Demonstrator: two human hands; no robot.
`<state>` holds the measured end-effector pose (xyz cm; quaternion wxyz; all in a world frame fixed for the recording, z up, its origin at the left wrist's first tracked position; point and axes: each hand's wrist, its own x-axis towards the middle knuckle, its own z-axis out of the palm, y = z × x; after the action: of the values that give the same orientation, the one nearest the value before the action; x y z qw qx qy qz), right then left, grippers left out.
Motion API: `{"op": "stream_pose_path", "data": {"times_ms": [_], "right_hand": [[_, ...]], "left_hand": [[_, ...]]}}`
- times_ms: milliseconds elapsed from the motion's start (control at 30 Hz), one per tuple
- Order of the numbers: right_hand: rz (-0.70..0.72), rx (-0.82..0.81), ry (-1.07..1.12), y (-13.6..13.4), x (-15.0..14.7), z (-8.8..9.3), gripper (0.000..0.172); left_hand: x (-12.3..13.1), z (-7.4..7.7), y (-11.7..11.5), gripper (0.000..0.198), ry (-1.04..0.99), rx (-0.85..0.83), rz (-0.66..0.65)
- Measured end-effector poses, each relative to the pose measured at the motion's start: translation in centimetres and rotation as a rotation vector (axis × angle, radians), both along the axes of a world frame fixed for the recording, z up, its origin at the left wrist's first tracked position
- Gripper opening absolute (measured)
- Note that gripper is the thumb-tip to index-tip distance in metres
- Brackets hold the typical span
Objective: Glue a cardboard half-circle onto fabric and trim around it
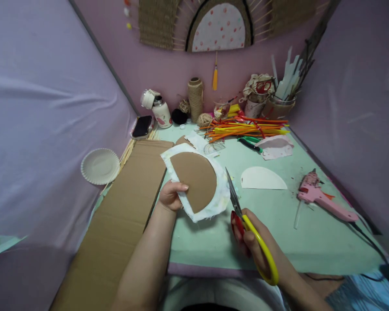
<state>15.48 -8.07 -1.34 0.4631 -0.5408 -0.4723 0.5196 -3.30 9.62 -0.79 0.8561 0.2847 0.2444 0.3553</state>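
Note:
My left hand (171, 194) pinches the straight edge of a brown cardboard half-circle (199, 179), thumb on top. Behind the cardboard lies a white fabric piece (222, 196) with faint coloured patches; it sticks out as a border all round and its lower edge is frayed. In my right hand (257, 239) is a pair of scissors (235, 196) with one red and one yellow handle loop. The blades point up and away, close to the right edge of the fabric, and look nearly closed. My right fingers are partly hidden by the handles.
A white half-circle (263, 178) and a pink glue gun (327, 201) lie to the right. Green-handled pliers (251, 144) and orange and yellow sticks (246, 128) are farther back. Long cardboard (116, 233) covers the left side, beside a paper plate (100, 166). Twine (195, 97) stands by the wall.

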Motion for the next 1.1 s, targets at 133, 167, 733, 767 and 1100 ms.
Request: {"op": "stream_pose_path", "data": {"times_ms": [133, 167, 733, 767, 1100], "right_hand": [[-0.010, -0.067, 0.031, 0.0, 0.0, -0.4, 0.062], [-0.016, -0.088, 0.042, 0.0, 0.0, -0.5, 0.063], [-0.007, -0.086, 0.019, -0.2, 0.2, 0.3, 0.074], [0.005, -0.055, 0.004, -0.1, 0.3, 0.4, 0.074], [0.017, 0.009, 0.002, -0.1, 0.5, -0.3, 0.072]], "left_hand": [[0.0, 0.0, 0.2, 0.066, 0.005, -0.011, -0.001], [-0.1, 0.0, 0.2, 0.065, 0.006, -0.014, 0.000], [-0.2, -0.1, 0.2, 0.060, 0.056, 0.027, -0.072], [-0.2, -0.1, 0.2, 0.061, 0.054, 0.031, -0.087], [-0.2, -0.7, 0.1, 0.067, 0.063, 0.050, -0.183]]}}
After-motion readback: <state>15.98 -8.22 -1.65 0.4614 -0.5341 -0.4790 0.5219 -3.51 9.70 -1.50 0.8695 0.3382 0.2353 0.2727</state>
